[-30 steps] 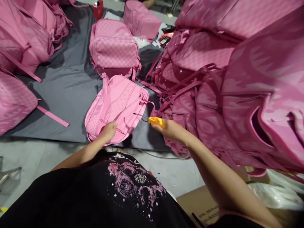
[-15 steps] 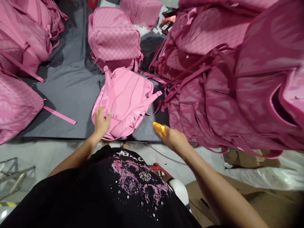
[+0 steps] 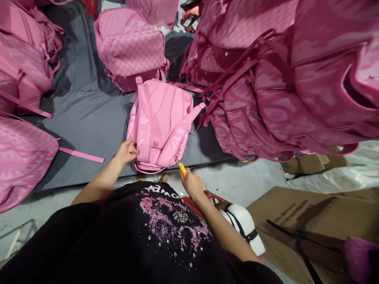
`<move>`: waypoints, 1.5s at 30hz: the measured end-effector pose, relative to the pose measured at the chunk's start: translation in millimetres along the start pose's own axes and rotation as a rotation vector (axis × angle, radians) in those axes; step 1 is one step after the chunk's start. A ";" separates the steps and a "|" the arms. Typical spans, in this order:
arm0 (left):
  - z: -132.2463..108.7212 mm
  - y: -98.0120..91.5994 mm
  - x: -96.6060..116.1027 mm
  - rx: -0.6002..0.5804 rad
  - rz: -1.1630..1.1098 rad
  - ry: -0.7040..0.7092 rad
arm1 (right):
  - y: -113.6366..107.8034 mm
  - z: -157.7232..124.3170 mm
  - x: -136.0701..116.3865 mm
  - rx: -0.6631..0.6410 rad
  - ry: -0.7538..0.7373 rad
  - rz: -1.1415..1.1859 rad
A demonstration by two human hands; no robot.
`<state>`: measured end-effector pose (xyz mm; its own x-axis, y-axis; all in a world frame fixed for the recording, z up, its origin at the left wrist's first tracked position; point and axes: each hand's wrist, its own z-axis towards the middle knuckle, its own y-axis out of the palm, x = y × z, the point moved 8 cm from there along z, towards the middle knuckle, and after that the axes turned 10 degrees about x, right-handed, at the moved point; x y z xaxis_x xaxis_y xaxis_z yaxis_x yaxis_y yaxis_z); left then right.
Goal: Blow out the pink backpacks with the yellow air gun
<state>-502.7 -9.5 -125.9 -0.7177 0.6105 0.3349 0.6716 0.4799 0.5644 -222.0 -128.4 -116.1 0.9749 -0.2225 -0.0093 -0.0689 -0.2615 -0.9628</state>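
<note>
A pink backpack lies back panel up near the table's front edge, with its shoulder straps and perforated padding showing. At its lower left edge is my left hand, fingers curled and closed on the side of the bag. My right hand is wrapped round a yellow-handled tool just below the bag's lower right corner. The tool's thin metal tip points at the base of the right strap; whether it touches the fabric I cannot tell.
A checkered pink backpack stands behind. More pink backpacks are heaped on the right, and others on the left. The dark table cover runs beneath them. Cardboard boxes and a white padded object are at lower right.
My right hand has brought the yellow-handled tool leftward and down to the bag's lower right corner. My left hand has moved from atop the bag to its side edge. The view has shifted.
</note>
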 end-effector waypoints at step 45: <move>-34.8 72.1 -105.2 -0.303 2.202 1.459 | 11.1 -76.3 -24.6 -0.089 0.168 0.231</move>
<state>-385.2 -61.1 -94.2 0.7175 -0.6706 0.1883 0.2947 0.0473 -0.9544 -262.9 -197.5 -105.9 0.8830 -0.4361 -0.1737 -0.3106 -0.2654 -0.9127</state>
